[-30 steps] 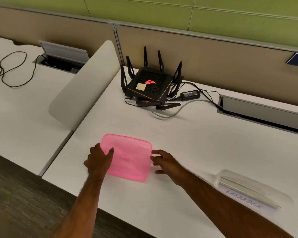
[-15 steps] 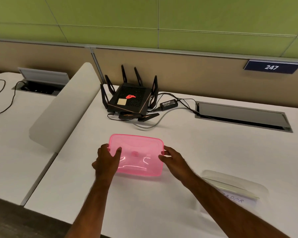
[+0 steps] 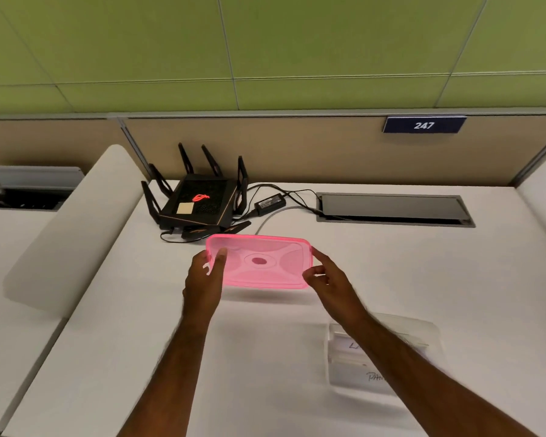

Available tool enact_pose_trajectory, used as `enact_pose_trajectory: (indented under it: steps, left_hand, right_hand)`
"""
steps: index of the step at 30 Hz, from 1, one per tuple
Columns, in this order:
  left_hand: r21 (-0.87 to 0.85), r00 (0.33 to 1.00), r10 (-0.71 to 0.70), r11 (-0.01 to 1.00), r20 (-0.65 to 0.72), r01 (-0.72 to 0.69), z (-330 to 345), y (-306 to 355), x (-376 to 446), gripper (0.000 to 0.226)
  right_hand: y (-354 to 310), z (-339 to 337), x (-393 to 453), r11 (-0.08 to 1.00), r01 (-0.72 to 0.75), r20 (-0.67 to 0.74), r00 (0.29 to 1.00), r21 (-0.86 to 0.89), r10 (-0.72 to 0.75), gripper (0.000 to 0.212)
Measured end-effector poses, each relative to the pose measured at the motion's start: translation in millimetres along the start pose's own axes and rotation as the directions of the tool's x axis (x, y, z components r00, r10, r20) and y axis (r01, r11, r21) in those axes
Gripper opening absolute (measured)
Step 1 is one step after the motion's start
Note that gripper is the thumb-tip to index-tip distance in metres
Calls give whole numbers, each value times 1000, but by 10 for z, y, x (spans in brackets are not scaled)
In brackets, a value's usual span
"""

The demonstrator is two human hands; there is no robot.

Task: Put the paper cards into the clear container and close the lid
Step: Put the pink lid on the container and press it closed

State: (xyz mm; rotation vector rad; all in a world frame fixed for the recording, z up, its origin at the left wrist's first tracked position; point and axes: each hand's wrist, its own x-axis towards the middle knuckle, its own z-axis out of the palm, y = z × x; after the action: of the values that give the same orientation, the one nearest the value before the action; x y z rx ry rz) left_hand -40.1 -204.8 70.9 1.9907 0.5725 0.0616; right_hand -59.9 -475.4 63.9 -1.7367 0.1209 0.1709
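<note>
Both hands grip the pink lid (image 3: pixel 260 261) by its short ends, held up off the desk (image 3: pixel 139 342): left hand (image 3: pixel 204 279) with thumb on top, right hand (image 3: pixel 327 280) pinching the other edge. The clear container (image 3: pixel 423 334) with the cards (image 3: pixel 353 348) sits open at near right, partly behind the right forearm. A router (image 3: pixel 199 203) stands beyond the lid

The right forearm (image 3: pixel 401 354) crosses the clear container (image 3: pixel 423 332), hiding most of the handwriting on the paper cards (image 3: pixel 356 362) inside. Both forearms are cut off at the near edge and look blurred.
</note>
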Motion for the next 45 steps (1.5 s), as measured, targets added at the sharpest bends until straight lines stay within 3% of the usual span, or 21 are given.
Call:
enact_pose_trajectory:
  steps: [4, 10, 16, 20, 27, 31, 38, 42, 45]
  left_hand:
    - [-125, 999, 7, 992, 44, -1, 216, 234, -125, 91]
    - [-329, 996, 44, 944, 76, -17, 559, 458, -223, 51]
    - [-464, 994, 21, 885, 107, 31, 794, 686, -377, 49]
    - [-419, 994, 46, 908, 103, 2, 871, 781, -428, 67]
    - [-202, 989, 145, 970, 24, -137, 1073, 802, -515, 14]
    - [-152, 973, 227, 964, 42, -218, 1158, 797, -567, 18]
    - [-142, 971, 215, 970, 107, -199, 1259, 778, -710, 27]
    - [-164, 960, 218, 968, 175, -190, 1316, 744, -821, 31]
    - [-171, 957, 204, 970, 206, -171, 1351, 710, -928, 35]
  right_hand:
    - [-12, -252, -53, 997, 6, -52, 999, 81, -2, 47]
    - [-6, -623, -139, 989, 56, -160, 986, 136, -34, 32]
    - [-35, -966, -265, 975, 81, -221, 975, 204, -35, 26]
    - [-30, -1158, -367, 982, 94, -264, 963, 163, -48, 28]
    - [225, -1487, -478, 987, 100, -313, 948, 129, -55, 13]
    - [358, -1639, -566, 992, 85, -332, 942, 93, -49, 11]
    - [436, -1854, -676, 989, 78, -362, 932, 127, -27, 17]
    - [488, -1987, -748, 994, 92, -353, 933, 56, -66, 33]
    - [545, -2069, -808, 996, 88, -344, 935, -14, -87, 26]
